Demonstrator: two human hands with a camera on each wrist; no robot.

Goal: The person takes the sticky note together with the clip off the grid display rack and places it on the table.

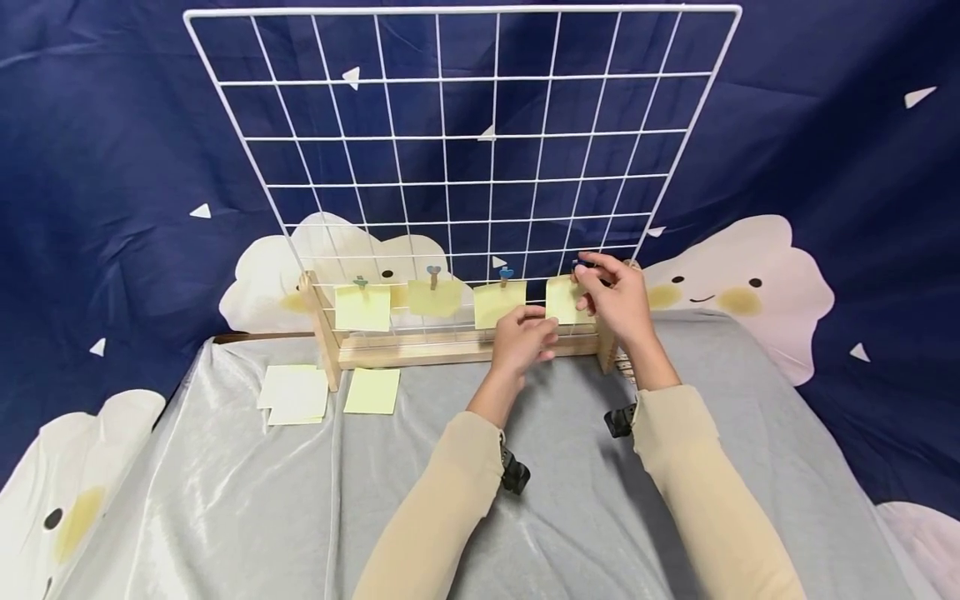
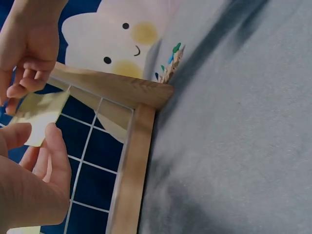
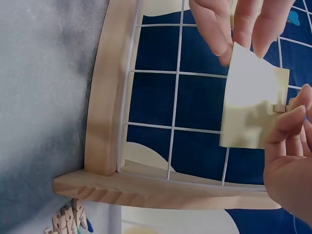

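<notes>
At the right end of a white wire grid [image 1: 492, 180], a yellow sticky note [image 1: 564, 302] is up against the wires. My left hand [image 1: 521, 342] pinches its lower left corner between thumb and fingers. My right hand [image 1: 622, 302] grips a small wooden clothespin [image 3: 279, 108] at the note's top edge; the fingers hide most of it. Along the same row, three more yellow notes hang from clothespins with coloured tops: one at the left [image 1: 363, 310], one in the middle [image 1: 435, 298] and one [image 1: 499, 305] just beside my left hand.
A wooden stand [image 1: 420, 354] holds the grid upright on a grey cloth [image 1: 247, 508]. Loose notes [image 1: 296, 393] and a single yellow note [image 1: 372, 392] lie at the left. Several clothespins [image 3: 68, 219] sit by the stand's right foot. A dark blue curtain [image 1: 112, 167] hangs behind.
</notes>
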